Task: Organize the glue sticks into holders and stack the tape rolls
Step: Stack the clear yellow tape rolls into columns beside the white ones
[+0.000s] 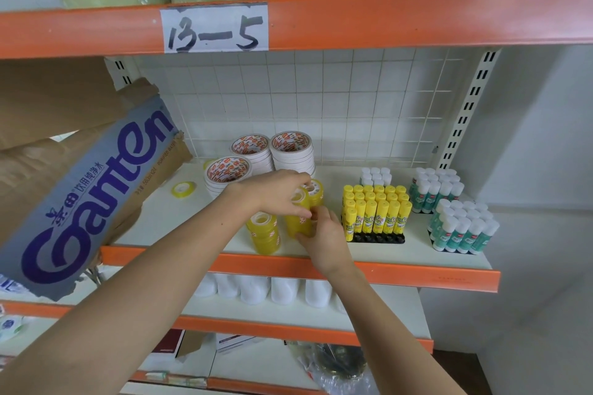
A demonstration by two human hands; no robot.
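- The shelf (417,253), white with an orange front edge, carries everything for this job; a tilted cardboard box (83,202) leans in from its left end.
- The white tape stacks (256,157), three piles with red-printed cores, stand at the back and look finished.
- The yellow glue sticks (377,212) stand upright in a black holder (378,238) right of centre, rows filled as far as can be seen; this part I judge done.
- The green-labelled glue sticks (462,231) stand in two tight blocks at the right end, and a small white-capped group (375,176) sits behind the yellow ones. Their holders are mostly hidden.
- The yellow tape stack (300,215) at the front centre is the one in hand: the left hand (276,192) curls over its top rolls, the right hand (321,234) pinches its lower side, so each grip holds this stack.
- A shorter yellow stack (264,232) stands just beside it on the left, near the front edge.
- One loose tape roll (183,188) lies flat, well apart on the left; in my judgement it is the main piece left to stack.
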